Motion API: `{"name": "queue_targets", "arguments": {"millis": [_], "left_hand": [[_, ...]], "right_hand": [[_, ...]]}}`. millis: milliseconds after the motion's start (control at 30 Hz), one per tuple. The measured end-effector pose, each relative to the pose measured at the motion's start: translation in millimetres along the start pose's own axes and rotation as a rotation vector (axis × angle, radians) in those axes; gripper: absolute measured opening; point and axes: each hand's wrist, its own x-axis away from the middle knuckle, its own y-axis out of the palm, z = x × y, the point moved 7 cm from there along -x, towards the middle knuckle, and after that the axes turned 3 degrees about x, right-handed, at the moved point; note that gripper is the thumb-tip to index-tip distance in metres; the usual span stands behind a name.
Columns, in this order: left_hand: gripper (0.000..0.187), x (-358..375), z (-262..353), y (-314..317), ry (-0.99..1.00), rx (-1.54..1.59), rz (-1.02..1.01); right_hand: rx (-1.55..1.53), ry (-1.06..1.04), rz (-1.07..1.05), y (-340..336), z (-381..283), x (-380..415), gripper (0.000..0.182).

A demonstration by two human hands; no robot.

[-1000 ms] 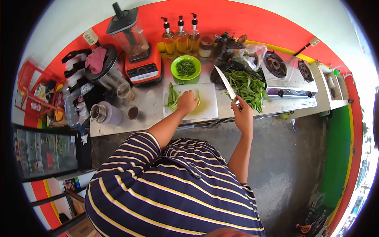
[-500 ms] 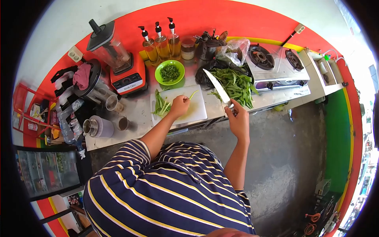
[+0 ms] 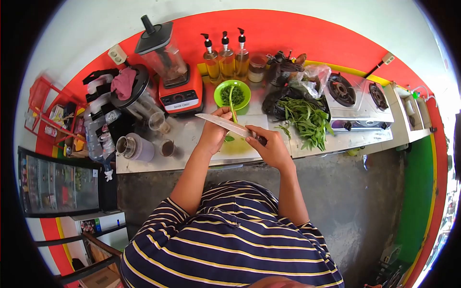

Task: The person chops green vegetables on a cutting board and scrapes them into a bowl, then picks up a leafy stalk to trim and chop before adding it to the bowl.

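My left hand (image 3: pixel 211 138) is closed around a leafy green stalk (image 3: pixel 231 101), whose tip points up and overlaps the bowl in this view. In my right hand (image 3: pixel 272 148) is a kitchen knife (image 3: pixel 224 123), its long blade lying across the stalk and pointing left, close to the left fingers. Both hands are over the white cutting board (image 3: pixel 258 121), which has greenish wet stains. A small leaf (image 3: pixel 229 138) shows below the blade. Behind the hands stands a lime-green bowl (image 3: pixel 247 102) of chopped greens. A heap of leafy greens (image 3: pixel 307 120) lies to the right.
A red blender (image 3: pixel 181 96) and three pump bottles (image 3: pixel 225 62) stand along the back. Left on the counter are a purple-grey flask (image 3: pixel 140 148) and clear cups (image 3: pixel 157 123). A two-burner gas stove (image 3: pixel 360 108) is at the right, beside a black plastic bag (image 3: pixel 274 103).
My left hand has lifted the stalk off the board. The right hand has brought the knife left, from beside the leaf heap to across the stalk. The view has shifted too.
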Motion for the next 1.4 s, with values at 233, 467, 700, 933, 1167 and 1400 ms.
{"name": "queue_targets", "arguments": {"millis": [233,467,700,933,1167,1400], "left_hand": [[0.012,17.5,15.7,-15.6,0.034,0.054,0.066],[0.012,26.3,26.6,-17.9,0.084,0.070,0.071],[0.012,31.4,38.3,-25.8,0.119,0.081,0.132],[0.012,30.6,44.4,-26.1,0.112,0.093,0.081],[0.013,36.6,47.3,-32.5,0.115,0.103,0.106],[0.011,38.4,44.4,-29.3,0.099,0.143,0.094]], "right_hand": [[0.021,-0.201,-0.054,8.5,-26.5,-9.3,0.037],[0.038,-0.224,-0.094,13.2,-30.3,-16.4,0.038],[0.027,-0.252,-0.137,22.5,-35.8,-23.8,0.039],[-0.001,-0.269,-0.111,25.9,-40.1,-27.7,0.039],[0.025,-0.198,-0.129,27.8,-46.8,-22.3,0.040],[0.053,-0.162,-0.107,32.4,-47.1,-22.8,0.039]]}}
